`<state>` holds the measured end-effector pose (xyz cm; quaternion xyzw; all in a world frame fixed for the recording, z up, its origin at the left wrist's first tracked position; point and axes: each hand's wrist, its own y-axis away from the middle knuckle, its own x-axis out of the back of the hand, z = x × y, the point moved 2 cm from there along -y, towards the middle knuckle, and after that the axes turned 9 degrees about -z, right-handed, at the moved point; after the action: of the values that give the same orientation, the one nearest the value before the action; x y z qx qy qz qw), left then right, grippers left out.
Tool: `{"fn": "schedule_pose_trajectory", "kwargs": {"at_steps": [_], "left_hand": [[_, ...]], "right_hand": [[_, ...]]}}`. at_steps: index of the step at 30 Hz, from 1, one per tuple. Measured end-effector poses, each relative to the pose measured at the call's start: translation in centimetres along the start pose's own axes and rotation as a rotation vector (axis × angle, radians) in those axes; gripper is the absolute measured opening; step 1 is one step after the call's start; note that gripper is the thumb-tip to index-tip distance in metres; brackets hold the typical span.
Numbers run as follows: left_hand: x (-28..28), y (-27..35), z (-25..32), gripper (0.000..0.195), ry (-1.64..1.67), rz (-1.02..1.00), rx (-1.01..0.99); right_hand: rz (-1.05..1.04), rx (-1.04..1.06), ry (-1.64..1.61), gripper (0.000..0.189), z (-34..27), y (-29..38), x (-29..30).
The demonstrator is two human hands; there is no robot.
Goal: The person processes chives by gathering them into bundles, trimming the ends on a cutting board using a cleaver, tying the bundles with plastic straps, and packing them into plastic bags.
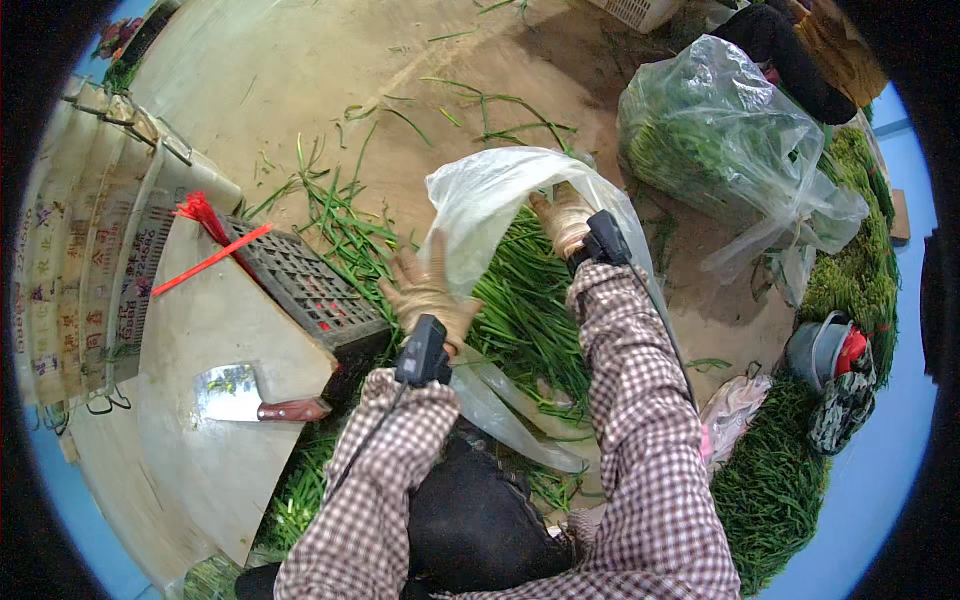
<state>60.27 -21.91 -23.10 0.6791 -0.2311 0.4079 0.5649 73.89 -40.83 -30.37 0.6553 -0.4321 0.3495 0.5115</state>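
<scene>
A clear plastic bag [480, 180] holds a bundle of long green leafy stalks [525, 300], like garlic chives. My left hand [427, 289], in a pale glove, has its fingers spread by the bag's left edge. It looks slightly blurred, and I see nothing in its grasp. At the bag's upper right, my gloved right hand [564, 221] reaches over the stalks against the plastic. Its fingertips meet the bag's rim, but whether they pinch it is unclear. The loose lower flap of the bag lies close to my dark-clothed knee [480, 510].
On a board [202, 330] at left lies a cleaver [255, 401], beside a black plastic crate [307, 274] with red ties [217, 255]. A filled plastic bag [712, 142] stands upper right, near another person's dark sleeve or leg [787, 64]. Greens [772, 480] and a bucket [814, 349] line the right.
</scene>
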Motion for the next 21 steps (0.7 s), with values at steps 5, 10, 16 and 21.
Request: {"fn": "schedule_pose_trajectory", "kwargs": {"at_steps": [5,10,16,21], "left_hand": [[-11.2,-11.4,-7.0,0.064,1.521,0.299,-0.598],[0.1,-4.8,-1.0,0.03,1.335,0.812,-0.3],[-0.5,-3.2,-2.3,0.03,1.462,0.619,-0.218],[-3.4,-2.2,-3.0,0.03,1.169,0.599,-0.036]], "right_hand": [[-0.316,0.232,-0.095,0.068,3.0,-2.4,-3.2],[-0.274,-0.035,0.066,0.088,0.7,0.8,-3.5],[-0.437,0.027,0.053,0.101,-0.4,0.2,-5.8],[-0.55,0.305,0.38,0.096,-5.8,4.1,-7.6]]}}
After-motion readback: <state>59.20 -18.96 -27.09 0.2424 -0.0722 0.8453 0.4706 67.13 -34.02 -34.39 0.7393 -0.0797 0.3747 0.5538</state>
